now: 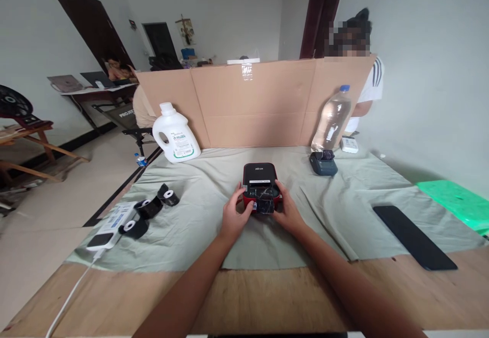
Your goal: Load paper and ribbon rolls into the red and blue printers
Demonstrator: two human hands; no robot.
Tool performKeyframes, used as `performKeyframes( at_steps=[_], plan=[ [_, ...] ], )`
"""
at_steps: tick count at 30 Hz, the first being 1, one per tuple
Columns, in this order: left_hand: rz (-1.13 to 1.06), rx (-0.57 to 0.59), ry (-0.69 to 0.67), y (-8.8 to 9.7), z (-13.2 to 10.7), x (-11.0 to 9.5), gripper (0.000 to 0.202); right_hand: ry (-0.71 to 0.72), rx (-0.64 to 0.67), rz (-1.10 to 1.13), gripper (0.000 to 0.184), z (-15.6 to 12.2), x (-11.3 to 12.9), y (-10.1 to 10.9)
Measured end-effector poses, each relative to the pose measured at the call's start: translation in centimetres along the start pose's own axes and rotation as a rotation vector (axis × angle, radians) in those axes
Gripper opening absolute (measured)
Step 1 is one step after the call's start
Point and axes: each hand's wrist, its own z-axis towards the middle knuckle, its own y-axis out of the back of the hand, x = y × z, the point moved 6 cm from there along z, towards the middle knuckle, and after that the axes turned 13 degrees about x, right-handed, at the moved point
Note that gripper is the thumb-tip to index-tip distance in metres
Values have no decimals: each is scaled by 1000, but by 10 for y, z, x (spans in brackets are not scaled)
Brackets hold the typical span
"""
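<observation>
A black label printer (259, 172) with red sides sits on the grey-green cloth (202, 246) at the middle of the table. A black, marble-patterned strip (265, 205) hangs over its near face. My left hand (234, 215) grips the printer's left side, its thumb at the front corner beside the strip. Around the right side my right hand (289, 211) is closed, fingers along the edge. Both hands partly hide the red sides. The printer's underside is out of sight.
Black rolls (148, 208) lie beside a white power strip (112, 226) on the left. A white jug (175, 136), a water bottle (331, 119) and a small dark printer (323, 164) stand before a cardboard screen (252, 103). A black phone-like slab (414, 236) lies right. People sit beyond.
</observation>
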Motion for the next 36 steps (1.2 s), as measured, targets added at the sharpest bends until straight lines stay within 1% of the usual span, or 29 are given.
performKeyframes(
  at_steps=[5, 8, 15, 20, 25, 36],
  plan=[
    [-41, 78, 12, -4, 5, 4, 40, 14, 5, -9, 81, 0, 0, 0],
    [-40, 92, 6, -4, 6, 4, 40, 28, -3, -5, 78, 1, 1, 1],
    [-30, 96, 1, -3, 7, 2, 39, 21, 8, 24, 73, 2, 0, 1],
    [-36, 100, -5, -4, 9, 3, 39, 5, 1, 24, 76, 3, -1, 2],
    [-3, 97, -1, -3, 7, 2, 39, 10, 2, 20, 73, 2, 1, 2],
    [-1, 88, 4, -2, 7, 2, 39, -5, 8, 76, 76, 3, 0, 1]
  ],
)
